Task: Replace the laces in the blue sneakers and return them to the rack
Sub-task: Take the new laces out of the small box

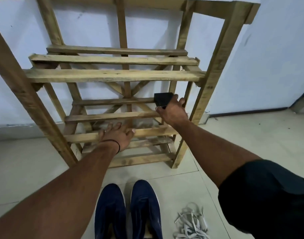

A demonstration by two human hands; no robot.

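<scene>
Two blue sneakers (127,211) stand side by side on the tiled floor at the bottom of the view, toes toward the rack, with no laces showing. A loose heap of white laces (191,223) lies on the floor to their right. The wooden slatted rack (113,75) stands against the white wall ahead. My left hand (116,135) rests flat, fingers spread, on a lower slat. My right hand (172,111) grips a small black box (162,99) at the right end of the same shelf.
The rack's slanted side posts (215,71) frame the shelves on both sides. Pale floor tiles (251,138) spread to the right of the rack. A dark doorway edge (303,99) shows at the far right.
</scene>
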